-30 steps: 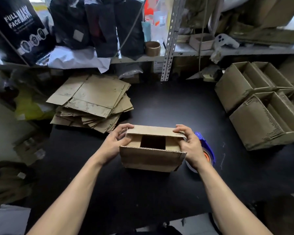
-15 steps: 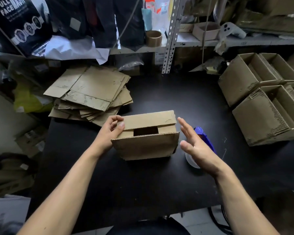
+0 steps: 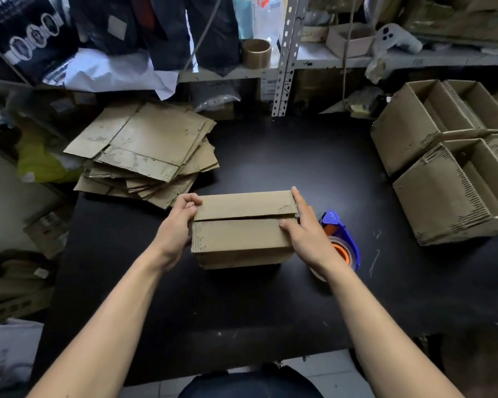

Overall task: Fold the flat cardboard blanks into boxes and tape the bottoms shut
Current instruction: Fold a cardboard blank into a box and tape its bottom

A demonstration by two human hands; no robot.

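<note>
A small cardboard box (image 3: 242,231) stands on the black table (image 3: 299,168), bottom up, its two long flaps meeting along a seam. My left hand (image 3: 179,225) grips its left end, fingers curled over the far flap's corner. Along the right end lies my right hand (image 3: 308,231), fingers straight against the side and thumb pressing on the near flap. A blue and orange tape dispenser (image 3: 339,239) lies just right of that hand. The pile of flat cardboard blanks (image 3: 147,150) is at the far left of the table.
Several folded open boxes (image 3: 449,168) are stacked on their sides at the right. A metal shelf (image 3: 328,57) at the back carries a tape roll (image 3: 256,53), bags and small items. Clutter and cardboard fill the floor at the left.
The far and near flaps have been folded down, closing the opening. My right hand came back from the open air to the box's right end. The box sits lower and flatter.
</note>
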